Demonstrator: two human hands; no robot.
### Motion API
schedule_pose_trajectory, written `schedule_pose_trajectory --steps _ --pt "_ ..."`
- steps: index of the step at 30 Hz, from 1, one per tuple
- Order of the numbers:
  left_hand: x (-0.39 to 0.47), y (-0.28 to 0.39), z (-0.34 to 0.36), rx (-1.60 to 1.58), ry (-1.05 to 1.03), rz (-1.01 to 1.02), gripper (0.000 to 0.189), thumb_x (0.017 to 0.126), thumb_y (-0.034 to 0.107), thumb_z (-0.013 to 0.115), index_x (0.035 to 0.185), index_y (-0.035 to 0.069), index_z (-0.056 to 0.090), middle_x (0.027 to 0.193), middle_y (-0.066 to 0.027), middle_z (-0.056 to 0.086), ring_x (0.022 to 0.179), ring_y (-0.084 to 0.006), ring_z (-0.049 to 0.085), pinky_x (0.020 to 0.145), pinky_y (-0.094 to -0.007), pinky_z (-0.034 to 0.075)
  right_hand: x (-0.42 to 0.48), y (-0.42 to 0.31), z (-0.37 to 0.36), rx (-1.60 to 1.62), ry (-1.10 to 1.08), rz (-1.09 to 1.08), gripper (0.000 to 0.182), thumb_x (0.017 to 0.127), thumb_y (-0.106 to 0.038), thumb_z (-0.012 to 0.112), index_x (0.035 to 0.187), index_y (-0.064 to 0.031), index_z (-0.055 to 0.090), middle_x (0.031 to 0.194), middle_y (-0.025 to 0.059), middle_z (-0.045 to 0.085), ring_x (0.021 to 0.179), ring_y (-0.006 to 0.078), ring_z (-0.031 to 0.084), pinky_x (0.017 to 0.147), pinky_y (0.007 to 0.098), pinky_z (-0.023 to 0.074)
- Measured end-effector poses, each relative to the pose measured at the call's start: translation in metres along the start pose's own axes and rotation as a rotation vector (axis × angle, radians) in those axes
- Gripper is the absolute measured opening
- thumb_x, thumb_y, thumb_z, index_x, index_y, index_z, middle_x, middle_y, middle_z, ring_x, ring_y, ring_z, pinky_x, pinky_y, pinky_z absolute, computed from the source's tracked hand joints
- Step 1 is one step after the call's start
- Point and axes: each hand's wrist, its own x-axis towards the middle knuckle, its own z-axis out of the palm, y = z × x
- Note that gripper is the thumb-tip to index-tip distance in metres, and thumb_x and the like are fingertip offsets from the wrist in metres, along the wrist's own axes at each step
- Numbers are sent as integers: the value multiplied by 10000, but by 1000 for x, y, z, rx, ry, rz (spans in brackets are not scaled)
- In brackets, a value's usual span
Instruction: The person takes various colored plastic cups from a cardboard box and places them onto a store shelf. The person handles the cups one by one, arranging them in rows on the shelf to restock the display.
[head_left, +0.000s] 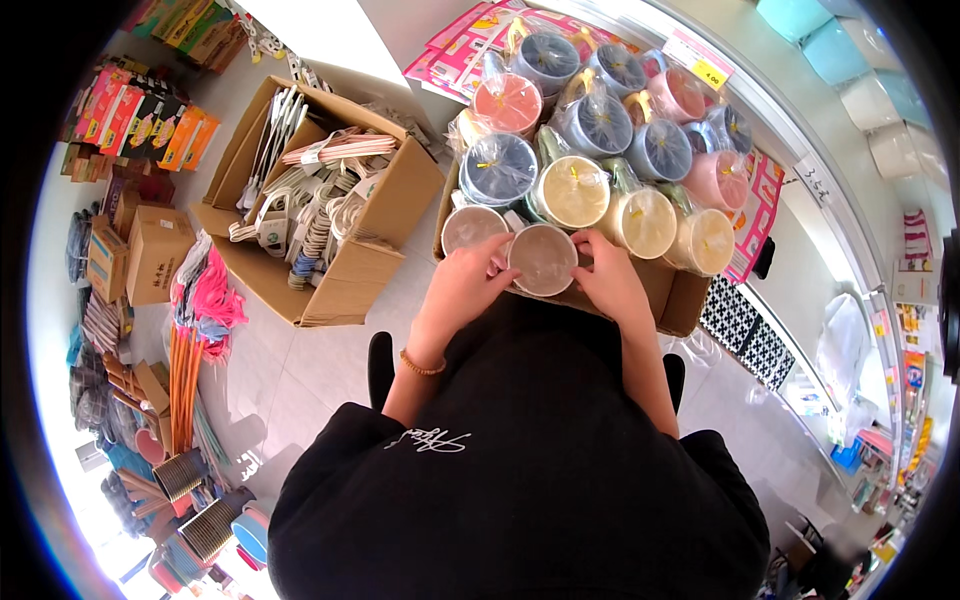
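Observation:
Between my two hands is a plastic-wrapped pinkish-brown cup (542, 259), its round face towards me. My left hand (470, 281) grips its left side, fingers near its handle. The fingertips of my right hand (604, 271) rest on its right rim. A similar cup (474, 229) stands just behind my left fingers. Beyond them are rows of bagged cups and mugs: cream ones (573, 192), blue ones (499, 169), and several pink or coral ones (507, 103). They stand in and above an open cardboard box (679, 300) in front of me.
Left of me on the tiled floor, an open cardboard box (341, 289) holds many plastic clothes hangers (315, 202). Mops (187, 375) and closed cartons (159, 255) line the left side. A white shelf edge (832, 217) curves along the right. Printed pink sheets (465, 45) lie behind the mugs.

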Motion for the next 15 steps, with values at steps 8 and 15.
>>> schedule_pose_trajectory --steps 8,15 --pt "10 -16 23 46 222 -48 242 808 66 685 1043 55 625 748 -100 626 681 -252 621 628 -373 484 5 2 6 273 0 123 399 784 11 681 1163 18 560 1090 204 678 989 343 666 816 402 537" --pt "14 -22 18 78 206 -9 188 813 106 695 970 47 611 739 -109 628 692 -272 633 619 -377 487 -3 -2 4 -42 7 -68 452 823 -169 682 1219 7 552 1069 269 655 993 451 617 871 477 501"
